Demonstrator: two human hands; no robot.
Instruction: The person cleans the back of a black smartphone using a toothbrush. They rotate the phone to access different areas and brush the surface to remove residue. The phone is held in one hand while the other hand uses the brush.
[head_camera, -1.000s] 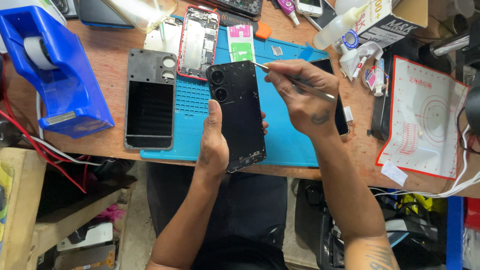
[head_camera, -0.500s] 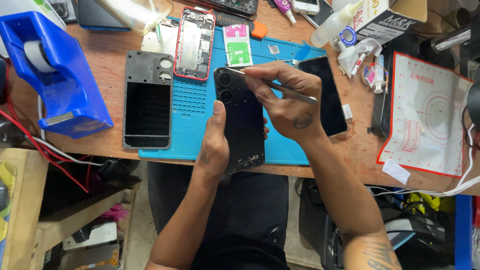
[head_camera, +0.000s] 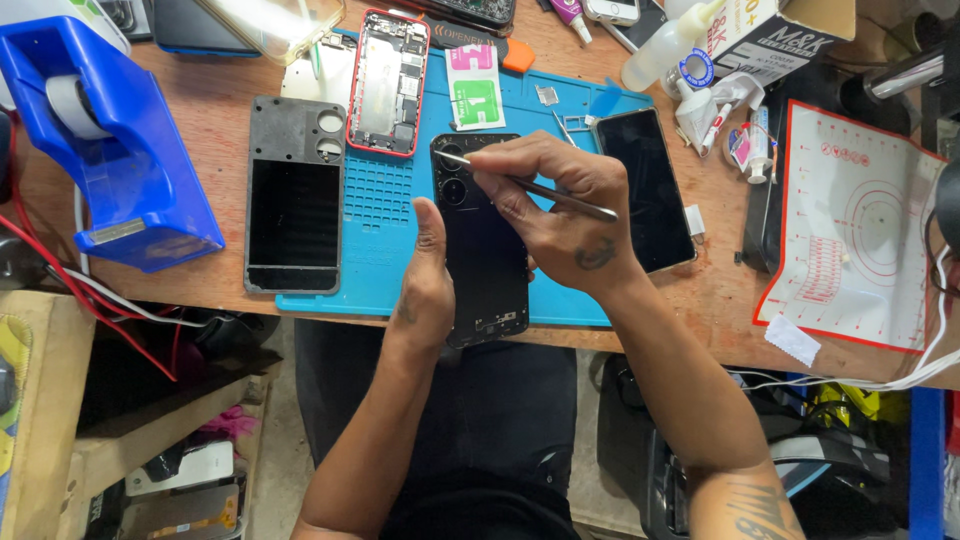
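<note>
Sitting at the far left of the wooden workbench (head_camera: 230, 100), a blue plastic tape dispenser (head_camera: 110, 150) holds a white roll, parked out of the working area. Beside it, on the edge of the blue silicone repair mat (head_camera: 400, 215), lies a grey rectangular phone frame (head_camera: 296, 195) with two round camera holes, and above that a red-edged opened phone body (head_camera: 388, 82) with its insides showing, both laid flat as if set aside.

Next comes the left hand (head_camera: 425, 290), wrapped around the lower left edge of a black smartphone back (head_camera: 482, 245), thumb pressed up along its side, fingers closed underneath; that grip seems meant to steady the phone, which is tilted slightly and held just over the mat near the bench's front edge. The right hand (head_camera: 560, 210) is pinched shut on a thin metal-tipped tool (head_camera: 530, 185), held like a pen, its point touching the camera cluster at the phone's upper left corner.

Further right, a second black phone with a glossy screen (head_camera: 648, 190) rests half on the mat. Small glue bottles and tubes (head_camera: 700, 95) crowd behind it, within easy reach. At the far right lies a white sheet with red ring markings (head_camera: 850, 230).
</note>
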